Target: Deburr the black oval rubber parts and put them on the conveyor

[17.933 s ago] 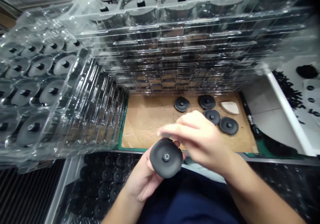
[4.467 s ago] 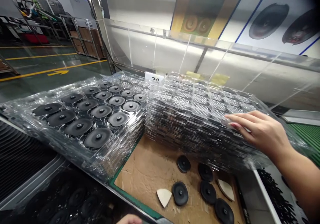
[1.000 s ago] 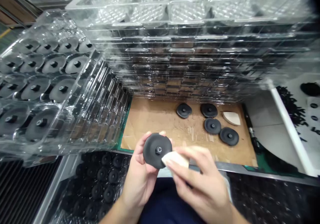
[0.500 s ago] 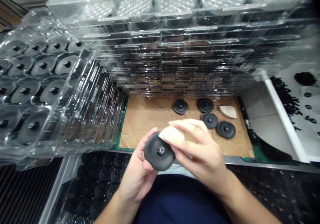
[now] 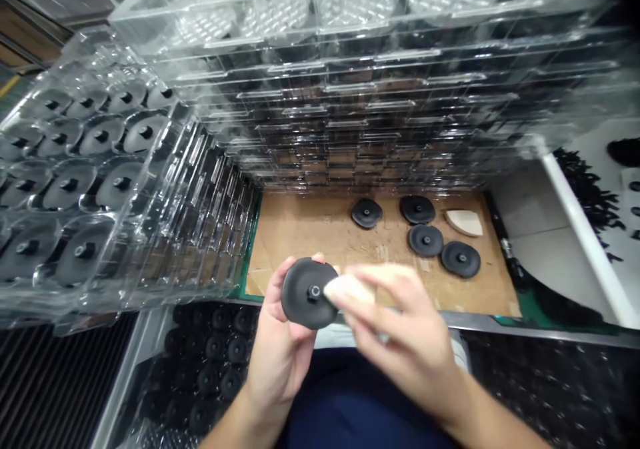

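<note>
L hand: grip clamped round black disc — disc held face-up over front edge of bench, hub nut showing.
R hand: blurred; grip pinched on white wedge, which touches disc's right rim.
Cardboard: lies on bench w/ four loose discs & a second white wedge — well apart from both hands.
Tray stacks: clear plastic, at back; left stack has discs in top pockets.
Bin: lower left, black discs inside.
</note>
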The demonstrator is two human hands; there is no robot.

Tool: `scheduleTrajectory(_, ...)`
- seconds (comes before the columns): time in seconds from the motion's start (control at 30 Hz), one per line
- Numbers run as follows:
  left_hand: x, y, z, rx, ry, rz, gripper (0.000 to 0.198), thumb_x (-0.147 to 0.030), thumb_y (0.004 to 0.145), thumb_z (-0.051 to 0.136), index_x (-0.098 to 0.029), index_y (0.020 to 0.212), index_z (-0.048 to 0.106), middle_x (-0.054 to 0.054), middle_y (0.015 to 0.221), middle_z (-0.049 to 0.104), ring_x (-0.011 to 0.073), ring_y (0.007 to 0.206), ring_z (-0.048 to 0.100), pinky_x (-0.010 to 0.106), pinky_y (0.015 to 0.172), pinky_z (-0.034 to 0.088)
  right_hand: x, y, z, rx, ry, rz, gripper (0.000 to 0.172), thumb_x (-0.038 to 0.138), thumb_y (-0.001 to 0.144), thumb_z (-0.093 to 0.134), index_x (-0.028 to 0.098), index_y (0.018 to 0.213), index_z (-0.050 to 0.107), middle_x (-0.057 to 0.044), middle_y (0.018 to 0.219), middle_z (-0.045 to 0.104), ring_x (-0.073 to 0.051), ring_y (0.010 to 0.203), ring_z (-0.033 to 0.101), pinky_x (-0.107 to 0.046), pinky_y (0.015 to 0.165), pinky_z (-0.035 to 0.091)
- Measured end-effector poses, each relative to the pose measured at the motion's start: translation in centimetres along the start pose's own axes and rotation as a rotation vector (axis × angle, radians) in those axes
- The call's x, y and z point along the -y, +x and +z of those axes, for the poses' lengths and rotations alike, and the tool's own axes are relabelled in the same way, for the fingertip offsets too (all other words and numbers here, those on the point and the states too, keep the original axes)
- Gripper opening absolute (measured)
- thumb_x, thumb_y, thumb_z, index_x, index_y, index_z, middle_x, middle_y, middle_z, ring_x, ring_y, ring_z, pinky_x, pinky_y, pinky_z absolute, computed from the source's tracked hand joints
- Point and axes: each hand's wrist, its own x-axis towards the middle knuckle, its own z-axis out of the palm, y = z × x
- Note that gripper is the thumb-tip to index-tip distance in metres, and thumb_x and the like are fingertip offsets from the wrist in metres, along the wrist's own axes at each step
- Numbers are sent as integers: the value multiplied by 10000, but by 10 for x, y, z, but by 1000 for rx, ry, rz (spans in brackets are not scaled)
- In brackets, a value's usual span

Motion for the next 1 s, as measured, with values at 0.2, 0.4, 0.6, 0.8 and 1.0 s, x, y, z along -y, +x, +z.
scheduleTrajectory(0.2,5,1,0,-30,-34,-9,554,-177,492,877,-354,977,677,-49,1052,732,188,957,692,240,824,554,3,0,1,15,27,-12,243,109,852,556,182,1026,710,-105,1041,667,-204,970,591,-371,824,534)
scheduleTrajectory(0.4,4,0,0,-57,5,36,581,-210,459,893,-359,975,672,-50,1052,732,186,973,680,226,812,546,3,2,2,-22,-3,17,230,114,846,569,171,1018,711,-105,1033,666,-200,964,593,-355,825,529)
scheduleTrajectory(0.6,6,0,1,-57,15,37,568,-271,482,885,-327,1003,665,-26,1074,727,177,988,674,204,828,534,5,0,3,-32,-4,60,232,111,848,573,184,1023,707,-93,1017,678,-197,961,595,-365,827,522)
scheduleTrajectory(0.8,12,4,-3,-97,-24,-37,529,-267,556,856,-309,1044,658,1,1111,720,199,1015,675,239,827,556,-17,0,10,-15,300,290,220,164,803,624,227,978,743,-58,1005,708,-190,959,602,-343,882,484)
scheduleTrajectory(1.0,13,9,-6,-191,-66,-118,567,-316,557,855,-257,1081,650,71,1148,706,237,1053,662,322,906,533,-50,-33,30,-4,652,999,404,491,892,461,165,983,683,-31,659,659,-127,500,550,-221,424,414)
